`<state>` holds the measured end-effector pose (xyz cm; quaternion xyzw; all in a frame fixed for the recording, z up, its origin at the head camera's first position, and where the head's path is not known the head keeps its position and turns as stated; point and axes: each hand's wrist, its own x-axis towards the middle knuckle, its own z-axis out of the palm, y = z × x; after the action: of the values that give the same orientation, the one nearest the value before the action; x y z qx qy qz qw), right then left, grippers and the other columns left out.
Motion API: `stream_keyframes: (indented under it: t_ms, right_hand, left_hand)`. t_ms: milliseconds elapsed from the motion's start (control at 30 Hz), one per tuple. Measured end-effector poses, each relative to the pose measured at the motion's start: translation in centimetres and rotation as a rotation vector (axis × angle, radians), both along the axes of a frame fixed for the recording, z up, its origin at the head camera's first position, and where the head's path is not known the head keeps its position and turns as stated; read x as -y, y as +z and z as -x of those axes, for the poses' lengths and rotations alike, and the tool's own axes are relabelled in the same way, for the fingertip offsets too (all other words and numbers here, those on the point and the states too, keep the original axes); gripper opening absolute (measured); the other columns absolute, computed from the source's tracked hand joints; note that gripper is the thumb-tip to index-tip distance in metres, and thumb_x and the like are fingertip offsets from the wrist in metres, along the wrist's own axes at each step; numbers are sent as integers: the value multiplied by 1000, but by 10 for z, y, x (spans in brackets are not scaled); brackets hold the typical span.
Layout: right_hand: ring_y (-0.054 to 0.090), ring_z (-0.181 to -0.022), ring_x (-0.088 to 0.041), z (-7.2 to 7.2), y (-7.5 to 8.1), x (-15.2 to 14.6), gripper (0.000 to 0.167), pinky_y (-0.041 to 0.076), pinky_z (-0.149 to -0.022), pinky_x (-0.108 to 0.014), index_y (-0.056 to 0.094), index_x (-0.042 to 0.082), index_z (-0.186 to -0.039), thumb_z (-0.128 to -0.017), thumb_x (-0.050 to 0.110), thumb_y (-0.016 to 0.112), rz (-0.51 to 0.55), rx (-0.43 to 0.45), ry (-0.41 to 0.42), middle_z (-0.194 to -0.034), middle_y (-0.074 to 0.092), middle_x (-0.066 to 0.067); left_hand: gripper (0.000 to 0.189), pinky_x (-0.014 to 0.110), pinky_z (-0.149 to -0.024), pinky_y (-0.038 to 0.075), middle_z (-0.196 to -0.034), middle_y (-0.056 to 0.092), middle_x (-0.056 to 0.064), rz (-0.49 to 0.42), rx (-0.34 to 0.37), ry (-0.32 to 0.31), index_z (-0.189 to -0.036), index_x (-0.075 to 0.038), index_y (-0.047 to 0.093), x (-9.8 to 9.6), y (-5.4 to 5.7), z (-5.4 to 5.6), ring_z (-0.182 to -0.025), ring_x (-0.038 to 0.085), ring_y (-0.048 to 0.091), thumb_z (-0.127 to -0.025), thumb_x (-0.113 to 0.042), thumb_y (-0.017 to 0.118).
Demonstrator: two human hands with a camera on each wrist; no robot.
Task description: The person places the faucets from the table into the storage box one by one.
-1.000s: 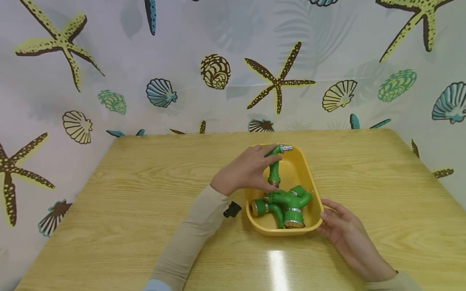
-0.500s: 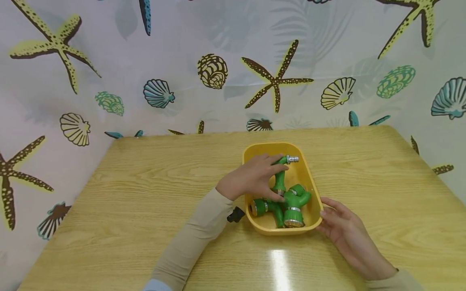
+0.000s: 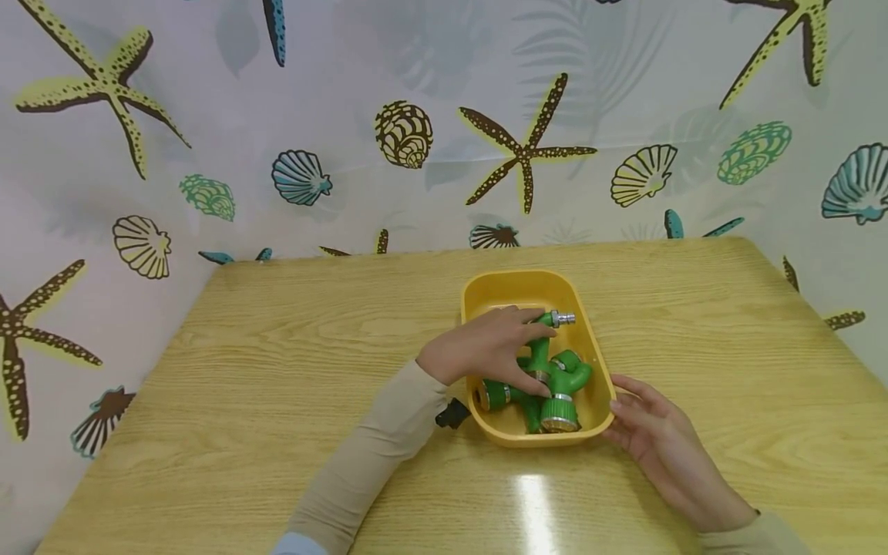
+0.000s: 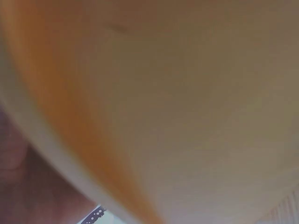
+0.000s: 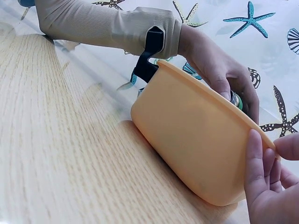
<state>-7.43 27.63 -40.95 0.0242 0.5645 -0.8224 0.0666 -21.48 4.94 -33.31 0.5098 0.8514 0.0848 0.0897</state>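
In the head view my left hand [image 3: 496,347] reaches into a yellow plastic bin [image 3: 513,287] and grips a green pipe fitting [image 3: 539,356]. This fitting has a silver ribbed nozzle at its far end, and the hand covers part of it. Just beside it lie other green fittings, one with a wide ribbed collar [image 3: 559,412], another with a brass-lined opening [image 3: 491,395]. My right hand [image 3: 666,455] pinches the bin's near right corner. The right wrist view shows its thumb at the rim and fingers against the outer wall [image 5: 196,135].
The bin stands on a wood-grain table [image 3: 312,347]. A curtain [image 3: 444,154] printed with starfish and shells hangs behind and at both sides. A black mount [image 3: 452,413] on the left wrist sits close to the bin's left wall, which fills the left wrist view blurrily.
My left hand has brought the green fitting toward me and slightly right, from the bin's far end down over the other fittings. The right hand has kept its place at the corner.
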Motion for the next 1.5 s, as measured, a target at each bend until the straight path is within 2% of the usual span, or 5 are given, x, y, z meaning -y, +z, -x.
stream_keyframes:
  t_ms: [567, 867, 1033, 1233, 1500]
  right_hand:
    - [63, -94, -17, 0, 1, 1, 29, 53, -81, -31, 59, 19, -119, -100, 0, 46, -18, 20, -6, -108, 60, -4]
    - [63, -95, -17, 0, 0, 0, 32, 53, -82, -32, 61, 18, -119, -100, -2, 44, 30, -10, 16, -107, 61, -4]
    - [63, -95, -17, 0, 0, 0, 32, 53, -82, -32, 60, 17, -121, -100, -2, 44, 38, -19, 28, -108, 61, -4]
    - [63, -95, -18, 1, 1, 0, 32, 53, -82, -32, 59, 16, -121, -100, -2, 43, 31, -31, 33, -111, 61, -5]
    - [62, -98, -18, 1, 2, 0, 29, 53, -83, -31, 57, 18, -121, -101, 1, 44, -8, -4, 19, -115, 60, -4]
  left_hand:
    - [82, 29, -103, 37, -149, 39, 12, 30, 33, 0, -143, -14, 50, -3, -6, -4, -130, 25, 43, -79, -62, 69]
    - [78, 32, -107, 33, -149, 41, 8, 29, 66, 2, -147, -18, 44, -1, -5, -3, -132, 24, 41, -85, -62, 62]
    - [82, 35, -111, 25, -154, 32, 6, 26, 60, 1, -150, -18, 38, -1, -3, -6, -139, 25, 32, -86, -63, 61]
    - [89, 39, -116, 1, -161, 8, 2, 3, 51, 21, -156, -25, 21, -3, 0, -16, -147, 20, -2, -85, -67, 56]
    - [89, 39, -114, -9, -162, 3, 1, -4, -109, 39, -156, -27, 17, 0, 9, -30, -144, 16, -14, -86, -72, 49]
